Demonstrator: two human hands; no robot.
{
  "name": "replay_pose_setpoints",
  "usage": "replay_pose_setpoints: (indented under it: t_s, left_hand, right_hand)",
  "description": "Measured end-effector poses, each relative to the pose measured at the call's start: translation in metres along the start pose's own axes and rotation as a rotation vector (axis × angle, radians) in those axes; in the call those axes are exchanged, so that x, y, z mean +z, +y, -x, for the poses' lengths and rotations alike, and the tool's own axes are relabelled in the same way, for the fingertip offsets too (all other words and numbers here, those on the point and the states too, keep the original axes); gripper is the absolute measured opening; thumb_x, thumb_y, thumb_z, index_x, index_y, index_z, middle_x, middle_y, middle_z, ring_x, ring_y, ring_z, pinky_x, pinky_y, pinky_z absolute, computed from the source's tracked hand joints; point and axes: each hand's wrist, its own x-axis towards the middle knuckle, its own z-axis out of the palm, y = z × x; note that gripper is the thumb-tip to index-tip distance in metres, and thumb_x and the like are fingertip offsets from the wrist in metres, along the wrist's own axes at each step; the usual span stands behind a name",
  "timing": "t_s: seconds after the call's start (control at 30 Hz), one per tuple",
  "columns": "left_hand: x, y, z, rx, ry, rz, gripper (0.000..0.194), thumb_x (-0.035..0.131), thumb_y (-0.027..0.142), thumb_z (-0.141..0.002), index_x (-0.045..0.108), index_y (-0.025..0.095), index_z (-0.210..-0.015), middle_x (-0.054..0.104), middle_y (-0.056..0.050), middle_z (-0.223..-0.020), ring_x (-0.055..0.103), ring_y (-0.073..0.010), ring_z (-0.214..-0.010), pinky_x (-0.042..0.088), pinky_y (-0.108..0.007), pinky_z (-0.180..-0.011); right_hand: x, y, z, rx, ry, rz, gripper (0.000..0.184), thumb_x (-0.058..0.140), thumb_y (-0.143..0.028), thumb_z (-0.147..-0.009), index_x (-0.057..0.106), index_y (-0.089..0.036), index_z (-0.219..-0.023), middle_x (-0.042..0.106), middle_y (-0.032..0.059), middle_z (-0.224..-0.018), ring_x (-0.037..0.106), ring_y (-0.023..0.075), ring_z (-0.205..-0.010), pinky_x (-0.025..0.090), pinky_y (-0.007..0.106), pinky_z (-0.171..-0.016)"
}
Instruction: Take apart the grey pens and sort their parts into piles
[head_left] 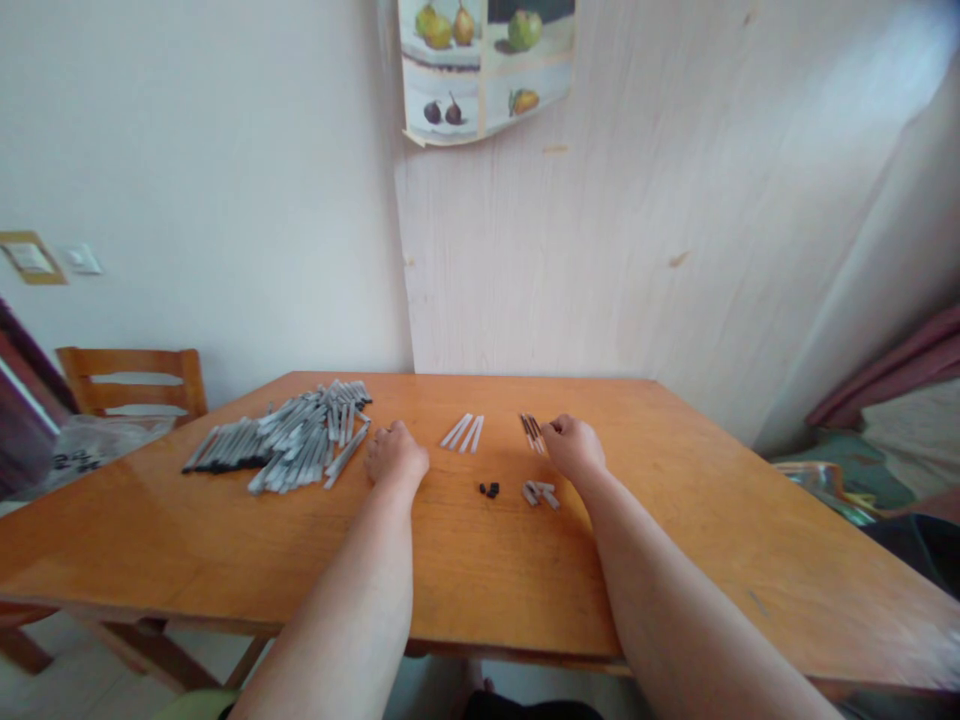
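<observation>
My left hand (396,455) rests on the table just right of a big pile of grey pens (300,440) with dark ends; its fingers are curled, and whatever is under them is hidden. My right hand (574,445) is closed at the right side of a row of thin dark-and-pale sticks (531,432), resembling pen refills, its fingertips beside the nearest one. Between the hands lie several whitish tubes (463,432), fanned slightly. Nearer to me are small black plugs (490,489) and, right of them, several short grey caps (540,494).
Everything lies on an orange-brown wooden table (480,580) against a wall. A wooden chair (135,380) and a clear plastic bag (97,445) stand at the left. Beyond the right edge are folded cloths (907,430). A fruit poster (487,70) hangs above.
</observation>
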Motion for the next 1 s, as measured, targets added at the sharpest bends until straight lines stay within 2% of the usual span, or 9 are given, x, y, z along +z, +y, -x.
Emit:
replay_pose_setpoints:
  t_s: [0.23, 0.37, 0.47, 0.53, 0.6, 0.67, 0.73, 0.83, 1.0]
  left_hand:
    - [-0.002, -0.001, 0.001, 0.025, -0.037, -0.033, 0.032, 0.049, 0.022, -0.083, 0.060, 0.017, -0.113, 0.062, -0.021, -0.118, 0.057, -0.0359, -0.113, 0.047, -0.046, -0.088]
    - [0.001, -0.002, -0.005, 0.046, -0.021, 0.040, 0.032, 0.052, 0.018, -0.081, 0.062, 0.016, -0.112, 0.064, -0.021, -0.115, 0.060, -0.0340, -0.110, 0.047, -0.042, -0.088]
    - [0.008, 0.001, -0.012, 0.065, 0.031, 0.270, 0.032, 0.055, 0.014, -0.080, 0.063, 0.015, -0.112, 0.065, -0.020, -0.114, 0.061, -0.0300, -0.110, 0.045, -0.038, -0.090]
    - [0.013, 0.006, -0.015, 0.029, 0.009, 0.582, 0.029, 0.057, 0.011, -0.080, 0.065, 0.016, -0.107, 0.067, -0.015, -0.111, 0.062, -0.0245, -0.106, 0.045, -0.032, -0.090]
    - [0.014, 0.013, -0.013, -0.039, -0.112, 0.968, 0.024, 0.061, 0.010, -0.078, 0.067, 0.016, -0.100, 0.070, -0.010, -0.101, 0.065, -0.0188, -0.093, 0.047, -0.027, -0.082]
    - [0.012, 0.020, -0.008, -0.080, -0.323, 1.288, 0.020, 0.064, 0.010, -0.076, 0.067, 0.015, -0.095, 0.069, -0.006, -0.085, 0.064, -0.0143, -0.073, 0.047, -0.024, -0.069]
    - [0.007, 0.027, -0.001, -0.082, -0.508, 1.512, 0.018, 0.065, 0.008, -0.075, 0.067, 0.013, -0.092, 0.065, -0.004, -0.074, 0.059, -0.0109, -0.060, 0.046, -0.022, -0.060]
    - [0.000, 0.035, 0.011, -0.028, -0.676, 1.706, 0.018, 0.062, 0.003, -0.077, 0.066, 0.011, -0.093, 0.064, -0.004, -0.073, 0.058, -0.0087, -0.058, 0.046, -0.019, -0.057]
    - [-0.007, 0.043, 0.024, 0.015, -0.796, 1.842, 0.018, 0.056, 0.002, -0.083, 0.065, 0.012, -0.095, 0.065, -0.006, -0.082, 0.061, -0.0076, -0.064, 0.050, -0.018, -0.062]
  right_hand:
    - [-0.002, -0.001, 0.001, 0.017, 0.014, -0.007, 0.037, 0.043, -0.045, -0.089, 0.071, -0.021, -0.086, 0.072, 0.0091, -0.088, 0.063, 0.0188, -0.078, 0.035, 0.024, -0.058]
    - [-0.003, -0.002, 0.002, 0.030, 0.042, -0.027, 0.038, 0.043, -0.045, -0.090, 0.072, -0.021, -0.088, 0.073, 0.0096, -0.089, 0.063, 0.0186, -0.080, 0.034, 0.024, -0.058]
    - [-0.002, -0.003, 0.001, 0.020, 0.072, -0.064, 0.037, 0.044, -0.044, -0.090, 0.071, -0.020, -0.085, 0.072, 0.0094, -0.086, 0.063, 0.0179, -0.079, 0.033, 0.024, -0.057]
    - [0.001, -0.005, 0.001, -0.015, 0.086, -0.121, 0.037, 0.045, -0.045, -0.088, 0.070, -0.019, -0.080, 0.071, 0.0086, -0.080, 0.061, 0.0171, -0.074, 0.032, 0.024, -0.056]
    - [0.005, -0.008, 0.003, -0.078, 0.086, -0.212, 0.037, 0.047, -0.045, -0.087, 0.068, -0.018, -0.074, 0.068, 0.0070, -0.072, 0.058, 0.0160, -0.067, 0.032, 0.024, -0.055]
    - [0.009, -0.014, 0.009, -0.155, 0.052, -0.335, 0.034, 0.049, -0.043, -0.086, 0.066, -0.017, -0.071, 0.065, 0.0048, -0.066, 0.055, 0.0144, -0.062, 0.033, 0.024, -0.054]
    - [0.013, -0.022, 0.017, -0.213, -0.038, -0.471, 0.029, 0.052, -0.040, -0.085, 0.065, -0.016, -0.072, 0.064, 0.0031, -0.065, 0.054, 0.0128, -0.060, 0.035, 0.023, -0.055]
    - [0.017, -0.034, 0.031, -0.259, -0.245, -0.620, 0.025, 0.055, -0.038, -0.084, 0.065, -0.016, -0.078, 0.065, 0.0029, -0.068, 0.054, 0.0111, -0.058, 0.038, 0.022, -0.055]
    - [0.014, -0.048, 0.050, -0.292, -0.492, -0.715, 0.029, 0.055, -0.041, -0.088, 0.064, -0.016, -0.079, 0.065, 0.0029, -0.068, 0.050, 0.0078, -0.051, 0.034, 0.019, -0.046]
